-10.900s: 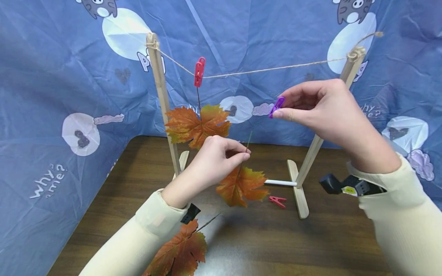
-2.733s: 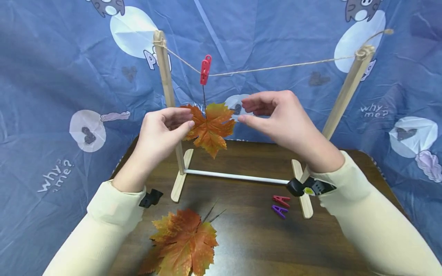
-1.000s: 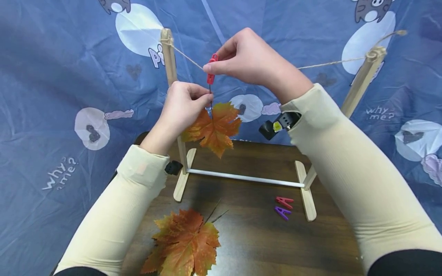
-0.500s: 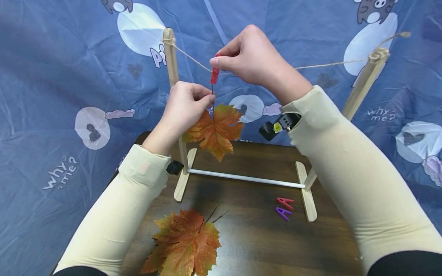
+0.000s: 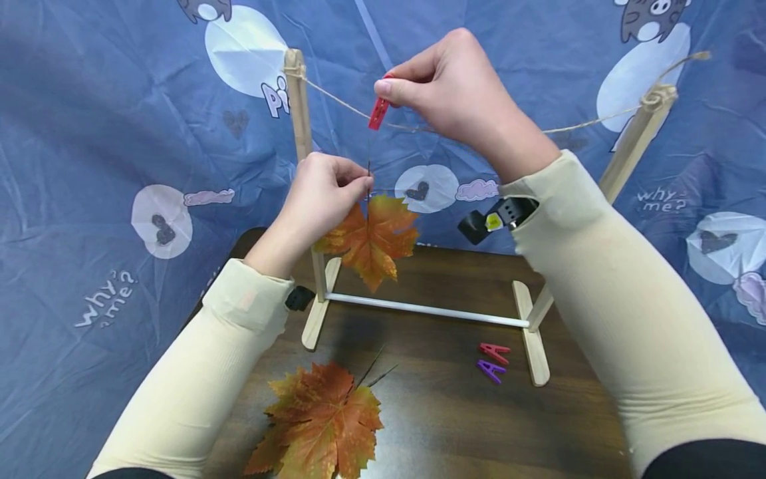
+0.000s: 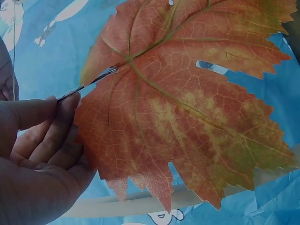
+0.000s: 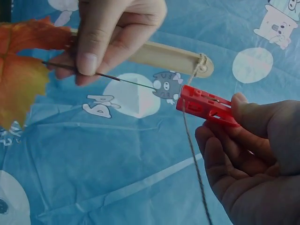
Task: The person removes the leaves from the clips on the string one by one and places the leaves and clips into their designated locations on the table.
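My left hand pinches the stem of an orange artificial maple leaf, which hangs below the fingers. Above it, my right hand pinches a red clothespin by its handle end. The clothespin's nose is at the twine; whether it still bites the twine I cannot tell. In the right wrist view, the free tip of the stem stands apart from the clothespin. The leaf fills much of the left wrist view, its stem between thumb and fingertips.
The twine runs between two wooden posts, joined low by a white rod. A red clothespin and a purple clothespin lie by the right foot. More maple leaves lie on the brown table in front.
Both hands were apart from the hanging leaf earlier, then took hold of stem and clothespin. Since then the stem has come out of the clothespin; the leaf is lower, the clothespin tilted, the twine sagging.
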### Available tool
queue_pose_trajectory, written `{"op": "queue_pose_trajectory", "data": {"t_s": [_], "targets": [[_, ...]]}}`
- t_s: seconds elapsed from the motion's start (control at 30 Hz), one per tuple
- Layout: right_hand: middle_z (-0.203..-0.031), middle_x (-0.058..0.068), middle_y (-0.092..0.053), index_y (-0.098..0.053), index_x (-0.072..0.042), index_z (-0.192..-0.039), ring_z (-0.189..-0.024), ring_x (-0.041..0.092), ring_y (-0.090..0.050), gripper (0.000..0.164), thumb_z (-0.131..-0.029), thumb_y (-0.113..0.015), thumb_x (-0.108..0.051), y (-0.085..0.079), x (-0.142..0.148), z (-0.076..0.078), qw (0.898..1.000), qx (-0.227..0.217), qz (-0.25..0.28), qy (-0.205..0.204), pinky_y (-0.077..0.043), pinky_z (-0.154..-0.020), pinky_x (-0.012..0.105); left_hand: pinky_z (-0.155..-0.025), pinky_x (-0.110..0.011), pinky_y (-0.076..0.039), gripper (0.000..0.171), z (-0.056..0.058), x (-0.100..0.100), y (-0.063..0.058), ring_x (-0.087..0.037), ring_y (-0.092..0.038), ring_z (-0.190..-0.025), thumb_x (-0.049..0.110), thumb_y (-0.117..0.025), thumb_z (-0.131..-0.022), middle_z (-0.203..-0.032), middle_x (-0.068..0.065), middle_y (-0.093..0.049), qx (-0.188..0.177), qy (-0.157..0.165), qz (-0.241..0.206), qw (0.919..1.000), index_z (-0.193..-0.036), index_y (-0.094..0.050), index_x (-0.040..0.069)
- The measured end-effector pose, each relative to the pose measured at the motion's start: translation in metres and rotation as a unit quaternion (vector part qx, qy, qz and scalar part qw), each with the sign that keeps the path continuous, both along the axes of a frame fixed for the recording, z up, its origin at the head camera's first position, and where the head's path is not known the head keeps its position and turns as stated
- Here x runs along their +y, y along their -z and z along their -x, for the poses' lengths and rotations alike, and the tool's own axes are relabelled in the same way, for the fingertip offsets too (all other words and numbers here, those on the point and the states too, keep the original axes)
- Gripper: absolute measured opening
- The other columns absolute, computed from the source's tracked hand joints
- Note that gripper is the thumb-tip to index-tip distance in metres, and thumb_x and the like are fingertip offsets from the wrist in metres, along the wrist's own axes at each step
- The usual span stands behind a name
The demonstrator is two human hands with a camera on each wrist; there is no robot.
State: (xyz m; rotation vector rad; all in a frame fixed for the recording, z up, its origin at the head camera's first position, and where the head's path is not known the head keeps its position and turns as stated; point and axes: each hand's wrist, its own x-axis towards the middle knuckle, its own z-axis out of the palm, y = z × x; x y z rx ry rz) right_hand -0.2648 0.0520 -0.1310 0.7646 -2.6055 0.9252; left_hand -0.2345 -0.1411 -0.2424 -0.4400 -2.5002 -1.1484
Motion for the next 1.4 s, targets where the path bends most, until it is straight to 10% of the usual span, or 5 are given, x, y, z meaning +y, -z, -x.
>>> {"op": "queue_pose_trajectory", "data": {"t_s": [0.67, 1.4], "targets": [[-0.091, 0.000, -0.075, -0.081, -0.011, -0.106, -0.083, 0.018, -0.066, 0.031, -0.088, -0.081, -0.036, 0.013, 0.028, -0.034, 0.992, -0.022, 0.101, -0.070, -0.041, -0.069, 0.030, -0.059, -0.030, -0.044, 0.011, -0.017, -0.003, 0.019, -0.017, -0.058, -0.067, 0.009, -0.072, -0.096, -0.079, -0.005, -0.073, -0.033, 0.029, 0.020, 0.9988, -0.093, -0.081, 0.002], [-0.089, 0.003, -0.074, -0.076, -0.007, -0.107, -0.077, 0.020, -0.070, 0.026, -0.088, -0.083, -0.022, 0.078, 0.073, -0.070, 0.989, -0.063, 0.111, -0.075, -0.052, -0.067, 0.025, -0.063, -0.032, -0.051, 0.011, -0.049, -0.009, 0.039, -0.012, -0.063, -0.067, 0.004, -0.070, -0.093, -0.075, 0.000, -0.073, -0.048, 0.087, 0.050, 0.9938, -0.087, -0.080, 0.004]]}}
